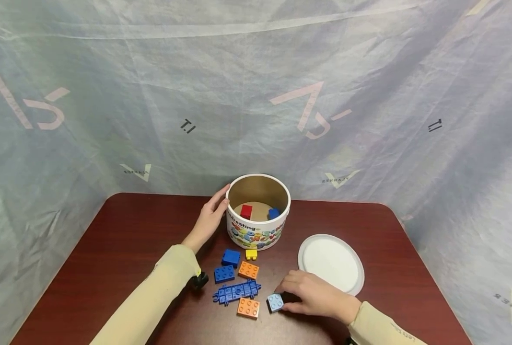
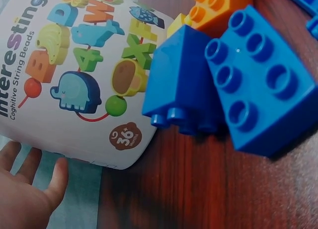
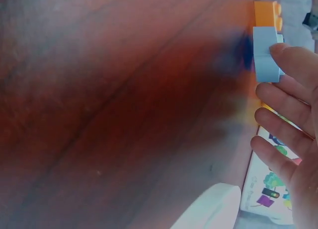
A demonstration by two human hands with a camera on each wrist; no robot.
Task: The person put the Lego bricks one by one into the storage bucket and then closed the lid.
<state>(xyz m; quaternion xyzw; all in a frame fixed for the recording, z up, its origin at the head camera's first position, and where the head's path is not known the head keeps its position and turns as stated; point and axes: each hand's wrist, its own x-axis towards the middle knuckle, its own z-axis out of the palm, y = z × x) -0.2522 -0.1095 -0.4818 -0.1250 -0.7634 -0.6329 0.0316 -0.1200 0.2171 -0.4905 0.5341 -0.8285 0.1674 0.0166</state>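
My left hand [image 1: 209, 216] rests against the left side of a round white bucket [image 1: 257, 235], its fingers extended along the wall near the rim. A red brick [image 1: 246, 212] and a blue brick [image 1: 273, 213] lie inside. With thumb and index finger, my right hand [image 1: 311, 293] pinches a light blue brick [image 1: 275, 303], low over the table. In the right wrist view the thumb lies on this light blue brick [image 3: 267, 54], and the other fingers spread out below. To its left sit an orange brick [image 1: 248, 308] and a blue wheelless car base [image 1: 237, 292].
Nearer the bucket are a second orange brick [image 1: 249, 270], a yellow brick [image 1: 251, 254], a studded blue brick [image 1: 224, 274] and another blue brick [image 1: 231, 258]. A white lid [image 1: 331, 261] lies on the dark red table [image 1: 144, 239] behind my right hand. Grey sheeting [image 1: 238, 96] hangs behind.
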